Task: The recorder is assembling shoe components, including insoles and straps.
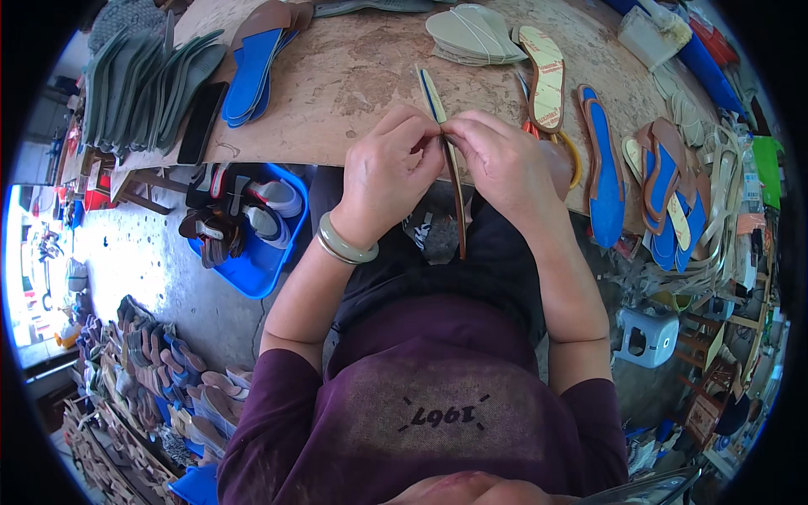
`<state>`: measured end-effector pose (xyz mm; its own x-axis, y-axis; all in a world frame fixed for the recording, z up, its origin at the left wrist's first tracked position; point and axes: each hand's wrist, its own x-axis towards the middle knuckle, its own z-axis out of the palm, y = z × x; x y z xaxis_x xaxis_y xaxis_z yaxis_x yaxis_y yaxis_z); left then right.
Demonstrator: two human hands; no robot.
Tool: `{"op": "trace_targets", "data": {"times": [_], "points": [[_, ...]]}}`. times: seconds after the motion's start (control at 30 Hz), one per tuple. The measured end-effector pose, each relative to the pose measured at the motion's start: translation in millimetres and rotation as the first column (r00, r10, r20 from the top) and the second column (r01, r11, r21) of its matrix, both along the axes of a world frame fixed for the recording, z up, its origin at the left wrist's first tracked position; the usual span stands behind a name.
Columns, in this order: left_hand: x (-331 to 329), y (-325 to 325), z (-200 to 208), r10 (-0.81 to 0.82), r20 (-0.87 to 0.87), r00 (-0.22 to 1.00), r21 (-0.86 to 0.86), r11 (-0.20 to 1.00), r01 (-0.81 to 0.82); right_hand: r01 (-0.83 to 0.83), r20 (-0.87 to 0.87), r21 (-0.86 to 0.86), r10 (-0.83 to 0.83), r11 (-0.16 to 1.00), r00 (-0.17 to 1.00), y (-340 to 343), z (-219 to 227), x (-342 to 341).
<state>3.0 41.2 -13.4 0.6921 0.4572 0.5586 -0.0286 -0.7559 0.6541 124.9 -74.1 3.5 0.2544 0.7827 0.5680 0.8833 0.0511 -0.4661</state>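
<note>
A shoe insole (459,206), seen nearly edge-on, stands upright between my hands over the table's near edge. Its long brown edge hangs toward my lap, and a cream and blue end points away from me. My left hand (389,164), with a pale bangle at the wrist, pinches it from the left. From the right, the fingertips of my right hand (502,160) are closed on the same spot, almost touching the left ones. Right of my right hand lie a cream insole (545,76) with red print and a yellow handle (576,162), partly hidden.
The worktable (337,93) carries blue-and-brown insoles (246,84), a black phone (203,124), a row of grey soles (126,93) and a tied cream stack (473,35). More blue insoles (606,210) lie right. Below stand a blue bin (254,280) of shoes and a grey stool (646,337).
</note>
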Motion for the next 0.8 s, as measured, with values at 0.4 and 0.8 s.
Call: {"op": "trace_targets", "data": {"times": [0.4, 0.8], "points": [[1.7, 5.8, 1.8, -0.079, -0.043, 0.996, -0.097, 0.993, 0.074, -0.015, 0.201, 0.035, 0.007, 0.999, 0.98, 6.2, -7.6, 4.6], [-4.3, 24.5, -11.5, -0.166, 0.014, 0.986, -0.411, 0.898, 0.157, -0.054, -0.462, -0.008, 0.044, 0.999, 0.886, 9.0, -21.0, 24.0]]}}
